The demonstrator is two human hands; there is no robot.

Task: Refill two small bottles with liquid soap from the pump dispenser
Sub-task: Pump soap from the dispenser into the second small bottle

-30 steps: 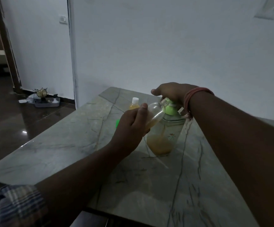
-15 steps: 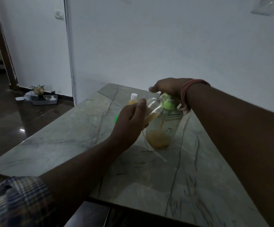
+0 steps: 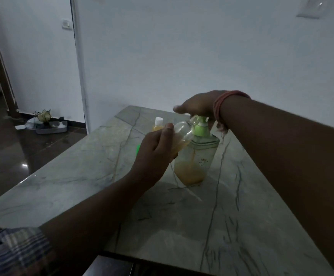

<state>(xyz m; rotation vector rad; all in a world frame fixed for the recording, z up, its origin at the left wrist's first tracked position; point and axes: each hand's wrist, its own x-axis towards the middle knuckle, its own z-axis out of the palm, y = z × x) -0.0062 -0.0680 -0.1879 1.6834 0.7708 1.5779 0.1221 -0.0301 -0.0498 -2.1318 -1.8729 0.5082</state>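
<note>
A clear pump dispenser (image 3: 197, 156) with a green pump top and orange soap at its bottom stands on the marble table (image 3: 231, 206). My right hand (image 3: 199, 105) lies flat on the pump head, fingers straight. My left hand (image 3: 155, 150) grips a small clear bottle (image 3: 183, 134), tilted with its mouth at the pump's spout and some orange soap inside. A second small bottle (image 3: 158, 124) with a white cap stands behind my left hand. A green cap (image 3: 138, 149) peeks out left of that hand.
The table's far end meets a white wall. Its left edge drops to a dark glossy floor, where a tray (image 3: 51, 127) with small items sits by the wall. A dark edge (image 3: 110, 265) lies below the table's near side.
The pump head has risen, showing its green stem, and my right hand has lifted with it. My left hand keeps the small bottle at the spout.
</note>
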